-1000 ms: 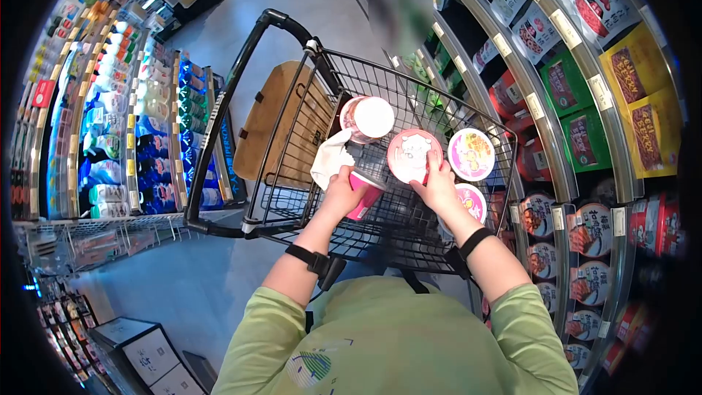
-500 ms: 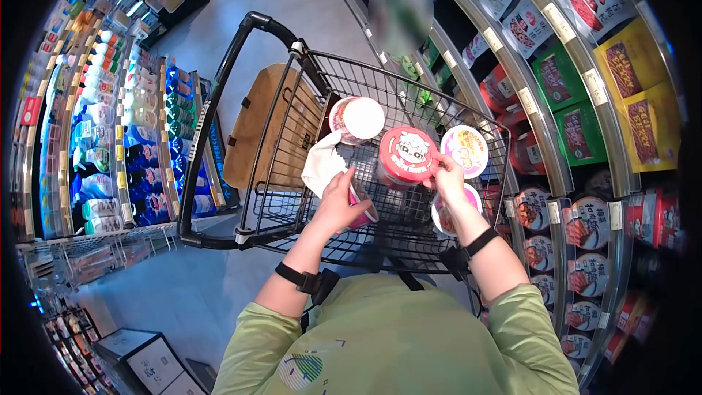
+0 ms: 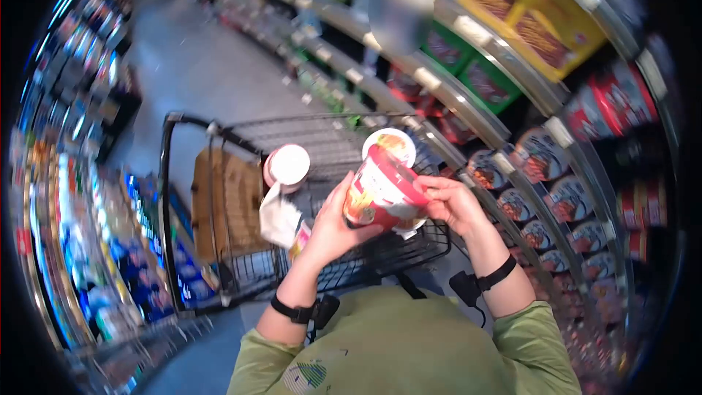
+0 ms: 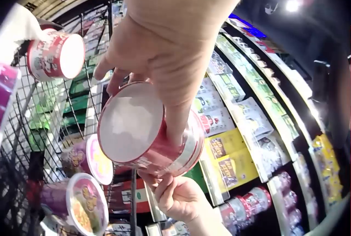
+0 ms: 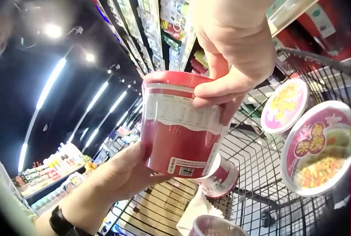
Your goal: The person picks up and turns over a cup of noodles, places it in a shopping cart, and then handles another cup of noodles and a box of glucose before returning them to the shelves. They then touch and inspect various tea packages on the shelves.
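From the head camera I see a glossy red-and-white round tub tilted above a black wire shopping cart, with a food picture on its wall and a bright red rim. My left hand wraps the base end, fingers along one side and thumb along the other. My right hand pinches the red rim at the opposite end, so the tub sits between both sets of fingers.

Through the left wrist camera I get the tub's pale, circular base face-on, edged in red. The left thumb lies along the printed wall, and the fingers reach around behind the base's edge. The right fingers touch the far end, below. Two purple-and-white round tubs with pictured lids stand in the cart, apart from the held one.

On the right wrist camera the wall shows deep red with a white printed panel and a barcode label near the base. The right thumb and fingers pinch just at the red rim; the left fingers hold the lower end.
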Action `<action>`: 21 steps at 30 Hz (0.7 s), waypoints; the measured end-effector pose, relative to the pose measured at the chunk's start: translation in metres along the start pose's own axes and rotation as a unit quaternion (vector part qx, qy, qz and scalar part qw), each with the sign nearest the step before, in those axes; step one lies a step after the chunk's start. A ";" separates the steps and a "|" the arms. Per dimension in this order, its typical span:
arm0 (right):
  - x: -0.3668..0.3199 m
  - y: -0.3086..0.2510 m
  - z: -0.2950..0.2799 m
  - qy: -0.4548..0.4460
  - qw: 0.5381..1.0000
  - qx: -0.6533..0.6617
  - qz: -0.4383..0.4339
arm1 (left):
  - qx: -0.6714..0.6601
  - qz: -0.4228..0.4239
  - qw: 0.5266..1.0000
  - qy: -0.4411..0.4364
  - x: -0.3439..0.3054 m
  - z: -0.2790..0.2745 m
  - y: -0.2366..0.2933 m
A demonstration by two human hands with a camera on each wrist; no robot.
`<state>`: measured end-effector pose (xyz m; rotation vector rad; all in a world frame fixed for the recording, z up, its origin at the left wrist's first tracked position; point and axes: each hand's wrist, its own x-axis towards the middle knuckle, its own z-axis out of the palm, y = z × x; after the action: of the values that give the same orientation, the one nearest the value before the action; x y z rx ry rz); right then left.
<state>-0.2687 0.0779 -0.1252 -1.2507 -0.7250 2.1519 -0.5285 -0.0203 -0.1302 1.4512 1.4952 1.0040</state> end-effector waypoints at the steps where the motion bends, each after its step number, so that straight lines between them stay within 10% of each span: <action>1: -0.023 -0.009 0.012 0.054 0.998 -0.023 -0.033 | -0.042 0.024 0.999 -0.009 0.005 0.009 0.001; 11: -0.178 -0.041 -0.056 0.200 0.937 -0.176 -0.226 | -0.113 0.110 0.966 -0.206 0.042 0.103 0.096; 21: -0.260 -0.084 -0.136 0.286 0.848 -0.124 -0.428 | -0.005 0.231 0.954 -0.190 0.057 0.208 0.234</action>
<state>-0.0225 -0.0160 0.0296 -1.2594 -1.0440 0.9207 -0.2512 0.0441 0.0119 1.9111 0.8919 0.9230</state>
